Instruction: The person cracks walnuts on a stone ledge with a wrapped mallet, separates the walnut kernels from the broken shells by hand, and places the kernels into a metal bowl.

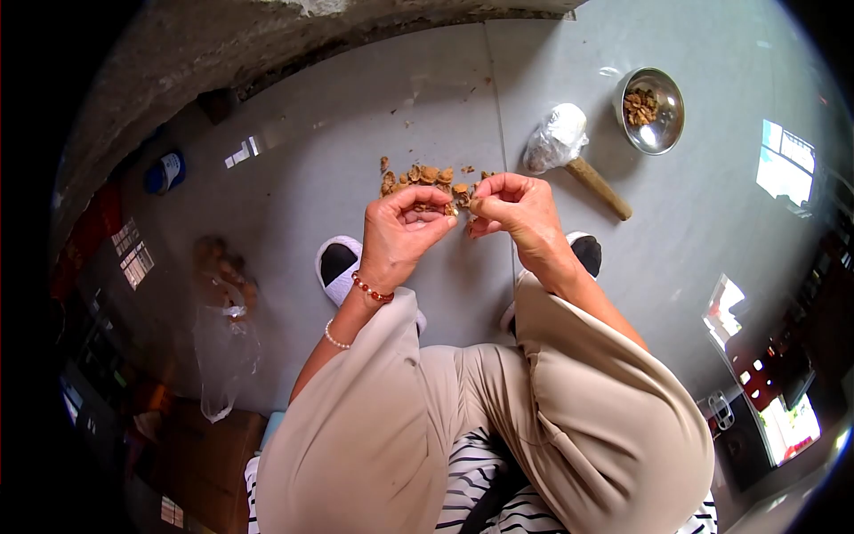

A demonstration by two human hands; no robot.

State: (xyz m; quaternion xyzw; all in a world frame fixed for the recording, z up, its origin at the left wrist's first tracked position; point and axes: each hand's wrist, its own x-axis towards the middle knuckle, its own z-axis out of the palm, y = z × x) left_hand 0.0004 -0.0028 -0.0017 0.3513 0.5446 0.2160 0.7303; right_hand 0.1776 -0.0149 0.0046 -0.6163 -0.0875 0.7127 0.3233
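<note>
My left hand [405, 227] pinches a small pale-brown walnut piece [451, 210] between thumb and fingertips. Close beside it, my right hand [518, 212] has its thumb and forefinger pressed together; whatever may be between them is too small to make out. Under and just beyond my hands, broken walnut shells [430, 174] lie scattered on the grey tiled floor. A hammer with a wooden handle [598, 189] lies to the right, its head wrapped in clear plastic. Past the hammer stands a shiny metal bowl [673, 116] holding walnut kernels [640, 106].
On the left, a clear plastic bag [224, 347] lies on the floor with brown contents at its far end. A blue object [165, 172] is farther left. A rough concrete edge [267, 49] runs along the top. My slippered feet [338, 265] flank the shells.
</note>
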